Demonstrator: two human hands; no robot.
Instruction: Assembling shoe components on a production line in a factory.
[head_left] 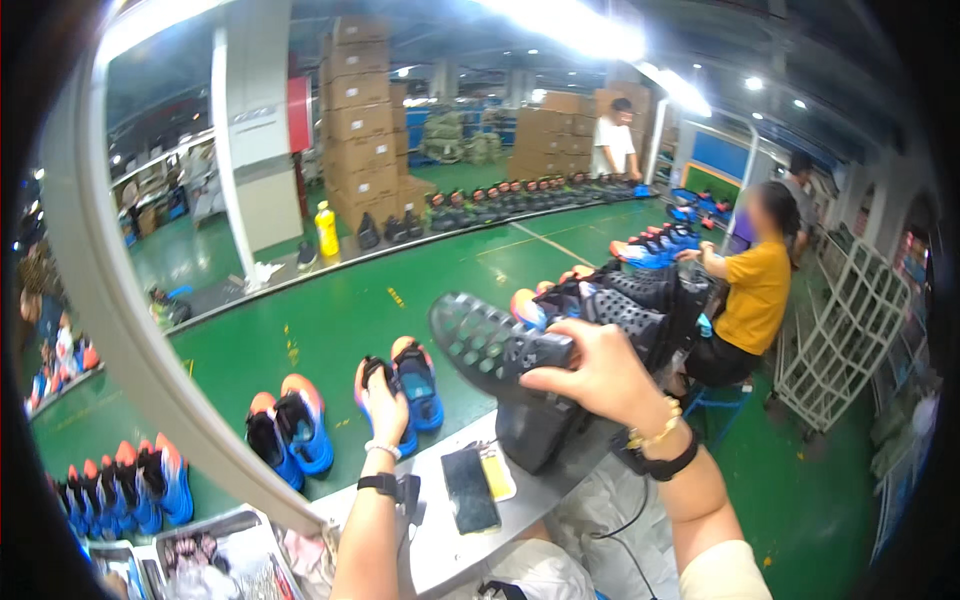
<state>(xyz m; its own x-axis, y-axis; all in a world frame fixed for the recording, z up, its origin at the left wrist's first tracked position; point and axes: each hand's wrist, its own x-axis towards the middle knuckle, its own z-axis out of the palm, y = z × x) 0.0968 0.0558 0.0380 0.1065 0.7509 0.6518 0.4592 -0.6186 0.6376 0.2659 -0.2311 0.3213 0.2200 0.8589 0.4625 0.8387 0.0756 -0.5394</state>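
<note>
Two hands engaged: black shoe [500,345] is gripped sole-up by right hand [590,375] at 3 o'clock; blue-orange shoe [395,385] on green belt [330,320] is clasped by left hand [385,410]. Judged mid-transfer; next move needs firm lift off belt.

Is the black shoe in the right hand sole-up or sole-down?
Sole-up, tipped on a slant. The black shoe's studded tread faces the camera while the right hand grips its heel end, toe pointing up-left over the green belt.
</note>
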